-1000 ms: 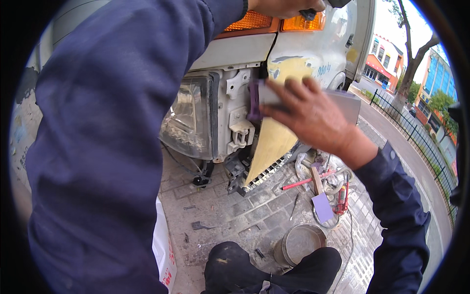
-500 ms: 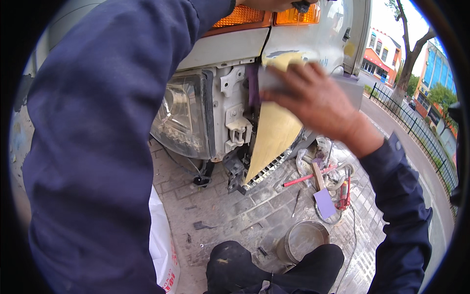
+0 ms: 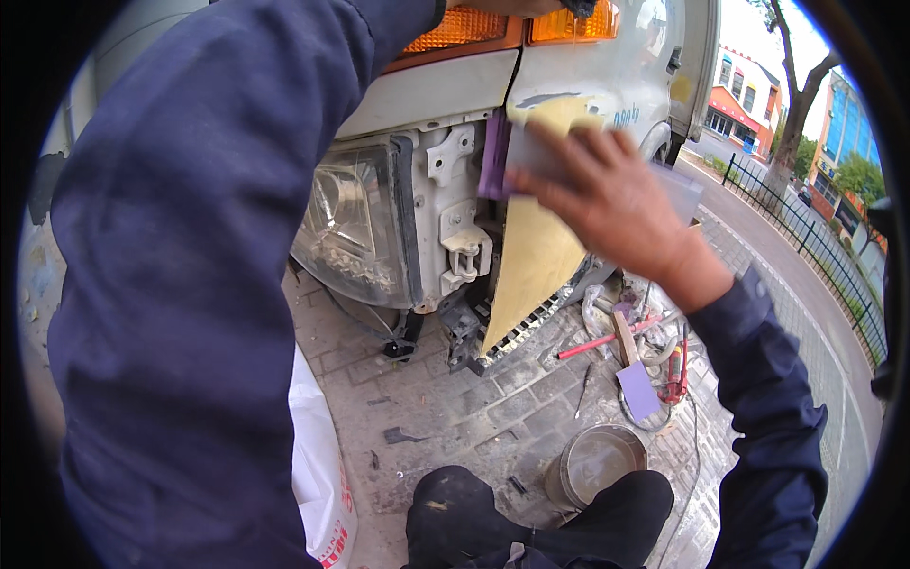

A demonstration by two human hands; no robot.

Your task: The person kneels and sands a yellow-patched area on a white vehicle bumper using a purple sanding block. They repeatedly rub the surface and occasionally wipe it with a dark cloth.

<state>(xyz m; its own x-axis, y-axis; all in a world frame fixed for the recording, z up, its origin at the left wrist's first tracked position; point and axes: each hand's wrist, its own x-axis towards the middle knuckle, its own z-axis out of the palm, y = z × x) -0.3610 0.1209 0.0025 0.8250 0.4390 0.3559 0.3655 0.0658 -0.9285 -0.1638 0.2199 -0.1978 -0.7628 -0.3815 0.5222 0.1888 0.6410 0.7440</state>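
My right hand (image 3: pixel 597 194) is closed on a long pale sanding block with purple abrasive paper (image 3: pixel 493 161), laid against the yellow filler (image 3: pixel 526 266) on the white vehicle's corner panel (image 3: pixel 630 57); motion blurs the fingers. My left arm crosses the left side; my left hand (image 3: pixel 512 6) is at the top edge beside the amber lamps (image 3: pixel 455 38), mostly out of frame, its grip unclear. Left of the filler are a clear headlamp (image 3: pixel 353 223) and a bare metal bracket (image 3: pixel 464 247).
A metal bucket (image 3: pixel 592 460) stands by my knees. Right of the bumper lie red tools (image 3: pixel 675 375), hoses and a purple sheet (image 3: pixel 637 389) on the paving (image 3: pixel 483 422). A white sack (image 3: pixel 313 455) lies at lower left. Railing (image 3: pixel 796 228), tree and buildings stand beyond.
Compared with a second ago, my right hand and the block sit a little higher on the panel. My left hand has slipped further past the top edge as the view shifted slightly.
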